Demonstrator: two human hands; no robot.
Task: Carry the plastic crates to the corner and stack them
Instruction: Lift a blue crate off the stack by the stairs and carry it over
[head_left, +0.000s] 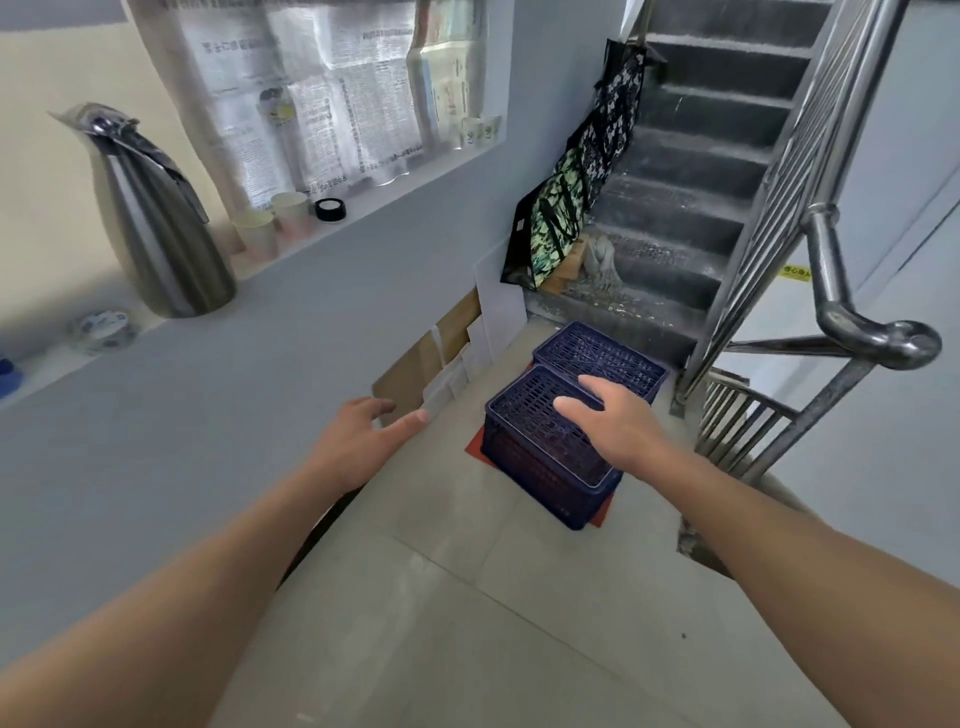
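Two dark blue crates sit bottom-up on the floor (467, 623) at centre right of the frame, at the foot of the stairs (675, 234). The near crate (540, 457) rests on a red mat (475, 448), with the far crate (602, 353) just behind it.

The right hand (618, 421) is spread over the near crate with fingers straight, holding nothing; contact cannot be told. The left hand (363, 436) is wide and empty, left of the crates.

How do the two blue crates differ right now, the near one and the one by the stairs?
The near crate sits on something red; no red shows under the far crate. The near crate stands higher, with a tall side wall showing, while the far crate shows only a low edge. The open right hand is mostly over the near crate, with only its fingertips over the far crate. Both are dark blue latticed plastic, set side by side.
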